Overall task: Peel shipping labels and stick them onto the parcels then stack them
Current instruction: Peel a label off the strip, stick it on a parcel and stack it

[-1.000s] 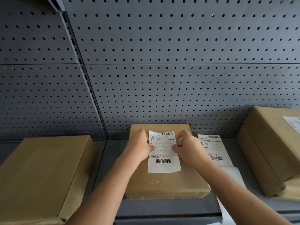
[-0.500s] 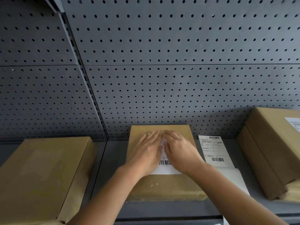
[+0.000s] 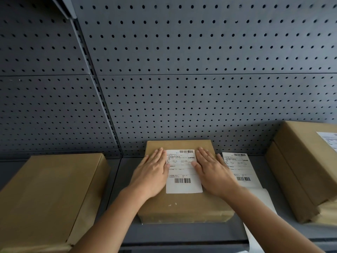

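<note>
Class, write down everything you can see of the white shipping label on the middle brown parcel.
The white rectangular paper shipping label lies flat, face up, on the middle brown cardboard parcel, its long side running away from the camera. It carries a barcode near its far edge, another lower down, ruled rows of small black print and a blank near strip. The left hand and right hand press flat beside it, fingers straight, thumbs on its side edges.

There are 4 parcels (image 3: 47,194) (image 3: 182,205) (image 3: 300,152) (image 3: 288,183), 3 labels (image 3: 183,172) (image 3: 238,168) (image 3: 329,141) and 2 hands (image 3: 151,172) (image 3: 213,172).
</note>
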Demonstrator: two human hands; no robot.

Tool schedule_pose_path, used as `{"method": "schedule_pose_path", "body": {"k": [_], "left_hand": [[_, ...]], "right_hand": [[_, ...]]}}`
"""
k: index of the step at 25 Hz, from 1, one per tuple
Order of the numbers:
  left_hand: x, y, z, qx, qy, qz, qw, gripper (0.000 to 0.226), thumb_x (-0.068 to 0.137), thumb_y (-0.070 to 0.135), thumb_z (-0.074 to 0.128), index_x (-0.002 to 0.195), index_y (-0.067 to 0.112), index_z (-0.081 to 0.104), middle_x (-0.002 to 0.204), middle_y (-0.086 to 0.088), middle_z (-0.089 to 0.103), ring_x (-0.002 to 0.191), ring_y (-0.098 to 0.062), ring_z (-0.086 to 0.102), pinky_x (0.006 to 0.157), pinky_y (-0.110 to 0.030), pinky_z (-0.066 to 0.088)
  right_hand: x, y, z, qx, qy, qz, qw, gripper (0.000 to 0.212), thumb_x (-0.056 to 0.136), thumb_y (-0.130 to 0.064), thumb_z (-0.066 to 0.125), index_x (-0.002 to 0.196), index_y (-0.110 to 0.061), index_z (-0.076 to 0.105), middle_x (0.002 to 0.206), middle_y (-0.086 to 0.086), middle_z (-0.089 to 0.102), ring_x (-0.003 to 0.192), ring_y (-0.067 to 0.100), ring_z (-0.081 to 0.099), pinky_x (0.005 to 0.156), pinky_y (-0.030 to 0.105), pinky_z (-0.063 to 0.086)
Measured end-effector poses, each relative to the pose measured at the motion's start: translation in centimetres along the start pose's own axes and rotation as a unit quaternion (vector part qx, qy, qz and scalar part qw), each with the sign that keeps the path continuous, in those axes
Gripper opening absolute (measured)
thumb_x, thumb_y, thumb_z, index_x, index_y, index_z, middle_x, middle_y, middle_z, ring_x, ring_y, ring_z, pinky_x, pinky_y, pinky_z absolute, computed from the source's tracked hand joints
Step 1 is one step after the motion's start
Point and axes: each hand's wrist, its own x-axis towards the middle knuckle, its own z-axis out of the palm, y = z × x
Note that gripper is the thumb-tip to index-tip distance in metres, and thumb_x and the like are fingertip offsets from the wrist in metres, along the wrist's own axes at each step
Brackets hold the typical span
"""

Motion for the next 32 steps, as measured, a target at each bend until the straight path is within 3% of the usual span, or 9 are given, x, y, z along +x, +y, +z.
{"method": "schedule_pose_path", "body": {"k": [6,10,15,20,23,27,30,32], "left_hand": [[-2.3,2.8,0.1,-0.009,0.000,0.075,0.997,0.059,0.109,0.035,0.016,0.162,0.019,-0.003,0.170,0.006,-0.008,0.155,-0.003,-0.010,0.127,-0.031,-0.005],[-3.3,2.9,1.0,0.055,-0.028,0.076,0.995,0.062,0.108,0.033,0.017,0.160,0.017,-0.012,0.169,0.003,-0.018,0.154,-0.007,-0.019,0.128,-0.035,-0.004],[-4.2,2.0,0.9,0.033,-0.018,0.026,0.999,0.062,0.108,0.046,0.009,0.161,0.020,-0.010,0.168,0.008,-0.015,0.154,-0.003,-0.015,0.128,-0.033,-0.004],[-5.9,1.1,0.7,0.018,-0.007,-0.029,0.999,0.062,0.107,0.047,0.007,0.159,0.021,-0.015,0.167,0.007,-0.020,0.154,-0.007,-0.017,0.127,-0.033,-0.007],[-7.4,3.2,0.6,-0.013,0.015,0.037,0.999,0.060,0.108,0.044,0.011,0.159,0.024,-0.015,0.164,0.012,-0.022,0.152,-0.003,-0.021,0.127,-0.032,-0.008],[-8.8,4.5,1.9,0.027,-0.001,0.088,0.996,0.060,0.109,0.039,0.014,0.161,0.022,-0.010,0.164,0.013,-0.021,0.152,-0.001,-0.019,0.128,-0.035,-0.003],[-9.3,3.7,2.0,0.019,0.007,0.051,0.999,0.063,0.105,0.049,0.002,0.161,0.025,-0.010,0.166,0.014,-0.017,0.152,0.001,-0.017,0.126,-0.029,-0.007],[-9.9,3.3,1.8,0.012,0.010,0.026,1.000,0.079,0.089,0.059,-0.016,0.160,0.027,-0.012,0.165,0.015,-0.018,0.153,0.000,-0.017,0.124,-0.027,-0.010]], "right_hand": [[-2.7,-3.8,0.1,0.052,-0.014,-0.096,0.994,0.084,0.089,-0.067,-0.004,0.160,-0.025,0.011,0.168,-0.008,0.007,0.153,0.003,-0.003,0.124,0.032,-0.007],[-4.0,-4.2,1.4,-0.005,-0.031,-0.094,0.995,0.094,0.081,-0.076,-0.014,0.160,-0.025,-0.001,0.167,-0.009,-0.006,0.152,0.004,-0.015,0.125,0.038,-0.008],[-4.7,-1.8,0.8,-0.051,-0.014,-0.042,0.998,0.082,0.093,-0.070,0.003,0.161,-0.023,0.001,0.168,-0.009,-0.005,0.153,0.004,-0.009,0.125,0.037,-0.007],[-6.1,-0.8,-0.2,-0.025,-0.001,0.001,1.000,0.078,0.097,-0.065,0.008,0.160,-0.020,0.004,0.168,-0.007,-0.004,0.153,0.007,-0.009,0.124,0.036,-0.010],[-7.6,-2.6,0.0,-0.013,0.022,-0.063,0.998,0.076,0.096,-0.062,0.000,0.161,-0.023,0.003,0.166,-0.009,-0.007,0.153,0.006,-0.011,0.125,0.038,-0.010],[-9.4,-4.0,1.9,-0.009,0.001,-0.115,0.993,0.094,0.083,-0.072,-0.021,0.160,-0.025,0.003,0.165,-0.011,-0.007,0.153,0.006,-0.011,0.123,0.038,-0.007],[-9.6,-2.3,2.7,-0.031,0.025,-0.098,0.994,0.092,0.086,-0.073,-0.018,0.160,-0.026,0.008,0.167,-0.012,0.000,0.153,0.005,-0.007,0.121,0.040,-0.006],[-10.0,-0.8,2.4,-0.029,0.044,-0.064,0.997,0.085,0.091,-0.070,-0.011,0.160,-0.027,0.011,0.167,-0.014,0.003,0.153,0.004,-0.004,0.122,0.039,-0.007]]}}
